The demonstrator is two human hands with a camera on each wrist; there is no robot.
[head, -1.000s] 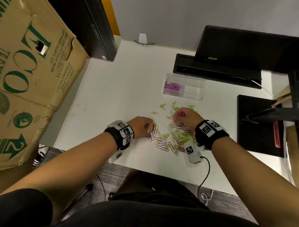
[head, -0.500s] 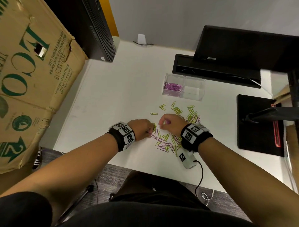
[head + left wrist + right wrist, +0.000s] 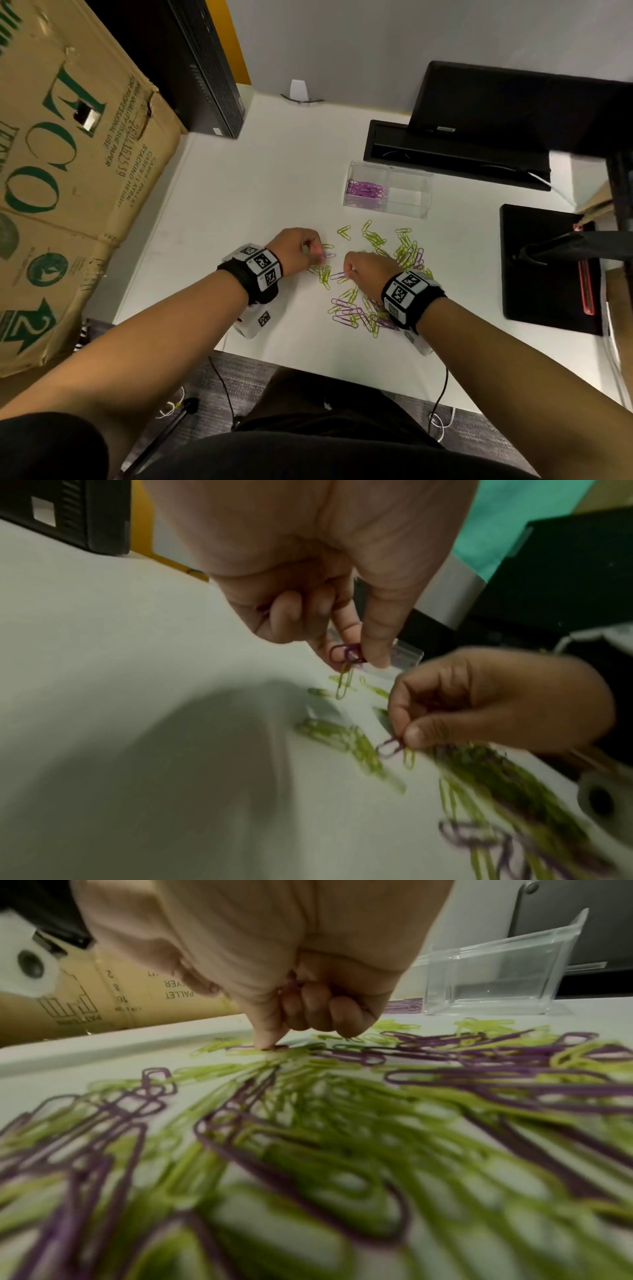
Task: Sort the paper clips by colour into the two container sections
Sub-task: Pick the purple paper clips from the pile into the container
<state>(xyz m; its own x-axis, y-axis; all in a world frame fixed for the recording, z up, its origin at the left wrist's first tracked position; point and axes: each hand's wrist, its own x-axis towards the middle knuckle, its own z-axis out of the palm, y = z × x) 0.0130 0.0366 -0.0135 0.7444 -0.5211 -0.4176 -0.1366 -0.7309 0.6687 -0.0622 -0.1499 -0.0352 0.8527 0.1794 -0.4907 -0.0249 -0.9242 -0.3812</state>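
On the white table lies a mixed pile of green and purple paper clips (image 3: 370,301) (image 3: 308,1123). My left hand (image 3: 317,253) (image 3: 356,656) pinches a purple clip (image 3: 346,653) just above the table, with a green clip (image 3: 344,683) hanging from it. Close to its right, my right hand (image 3: 347,272) (image 3: 274,1042) pinches another purple clip (image 3: 337,275) (image 3: 388,746) at the pile's left edge. Beyond the pile stands the clear two-section container (image 3: 424,192). Its left section holds purple clips (image 3: 364,190); I see none in the right section.
A big cardboard box (image 3: 68,171) stands beside the table's left side, with a black computer tower (image 3: 191,61) behind it. A black monitor and tray (image 3: 462,150) stand behind the container, and a black stand base (image 3: 548,267) lies at the right.
My right hand has moved left from the middle of the pile to its left edge, now pinching a purple clip. My left hand has shifted slightly away from me with its clip.
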